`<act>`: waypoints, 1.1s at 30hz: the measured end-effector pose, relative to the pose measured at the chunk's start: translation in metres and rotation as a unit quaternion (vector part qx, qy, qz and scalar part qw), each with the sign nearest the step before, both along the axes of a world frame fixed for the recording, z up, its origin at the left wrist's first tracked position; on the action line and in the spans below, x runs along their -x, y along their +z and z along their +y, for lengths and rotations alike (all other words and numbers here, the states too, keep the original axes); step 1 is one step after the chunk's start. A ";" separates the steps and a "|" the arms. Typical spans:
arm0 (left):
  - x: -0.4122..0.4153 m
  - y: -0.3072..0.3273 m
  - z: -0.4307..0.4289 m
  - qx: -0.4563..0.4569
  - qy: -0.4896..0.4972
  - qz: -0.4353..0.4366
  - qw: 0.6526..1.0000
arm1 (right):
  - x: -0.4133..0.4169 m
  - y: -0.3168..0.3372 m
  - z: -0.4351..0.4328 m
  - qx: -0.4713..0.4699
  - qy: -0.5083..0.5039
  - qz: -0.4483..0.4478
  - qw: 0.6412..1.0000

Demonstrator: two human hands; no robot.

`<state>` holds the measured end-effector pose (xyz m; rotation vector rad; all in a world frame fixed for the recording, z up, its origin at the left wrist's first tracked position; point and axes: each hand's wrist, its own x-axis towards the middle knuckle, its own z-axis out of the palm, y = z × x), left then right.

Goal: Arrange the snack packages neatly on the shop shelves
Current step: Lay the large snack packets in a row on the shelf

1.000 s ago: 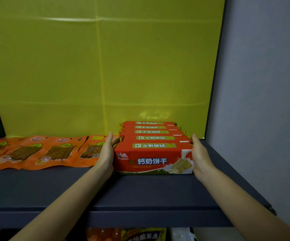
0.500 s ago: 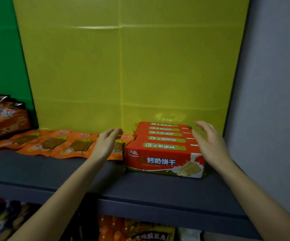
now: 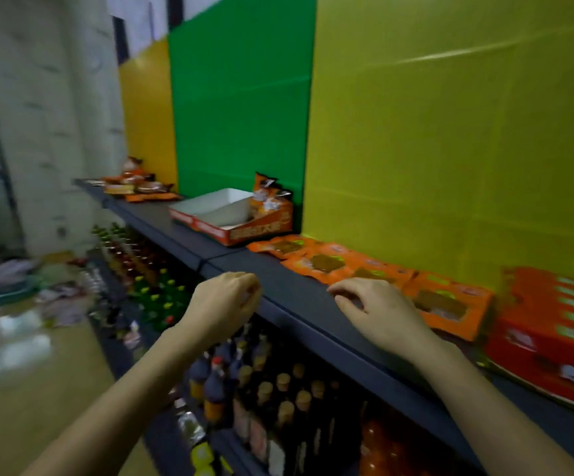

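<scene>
The red biscuit boxes (image 3: 553,334) stand stacked at the far right of the dark shelf (image 3: 299,297). Left of them lies a row of flat orange snack packs (image 3: 364,269). My right hand (image 3: 378,310) hovers over the shelf's front part just beside those packs, fingers loosely curled, holding nothing. In front of the shelf edge my left hand (image 3: 225,300) hangs in the air with fingers loosely curled and nothing in it. Neither hand touches a package. The picture is blurred.
Further left on the shelf sits an orange display carton (image 3: 234,219) with a white inside and a few bags at its right end. More snack packs (image 3: 134,187) lie at the far end. Bottles (image 3: 261,389) fill the lower shelves. Litter lies on the floor (image 3: 21,286).
Both hands let go of the red biscuit boxes and drew back leftwards. The view swung left, so the boxes now lie at the right edge and the far shelf shows.
</scene>
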<state>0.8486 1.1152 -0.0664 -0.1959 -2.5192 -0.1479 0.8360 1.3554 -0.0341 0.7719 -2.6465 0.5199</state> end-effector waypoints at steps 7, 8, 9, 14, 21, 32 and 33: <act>-0.018 -0.010 -0.155 0.017 0.074 -0.019 0.997 | 0.037 -0.012 -0.170 -0.030 0.089 -0.019 0.995; -0.019 -0.010 -0.176 0.019 0.084 -0.023 0.996 | 0.041 -0.012 -0.196 -0.031 0.098 -0.021 0.994; -0.020 -0.009 -0.197 0.023 0.096 -0.025 0.995 | 0.045 -0.011 -0.222 -0.034 0.107 -0.022 0.993; -0.015 -0.007 -0.298 0.036 0.138 -0.032 0.989 | 0.068 -0.009 -0.340 -0.049 0.134 -0.018 0.990; 0.022 -0.006 -0.410 0.034 0.180 -0.035 0.982 | 0.118 -0.009 -0.467 -0.055 0.166 -0.006 0.985; 0.170 -0.005 -0.569 0.043 0.212 -0.015 0.976 | 0.260 -0.020 -0.643 -0.051 0.181 0.009 0.982; 0.187 -0.002 -0.585 0.040 0.214 -0.016 0.976 | 0.276 -0.019 -0.659 -0.049 0.180 0.009 0.983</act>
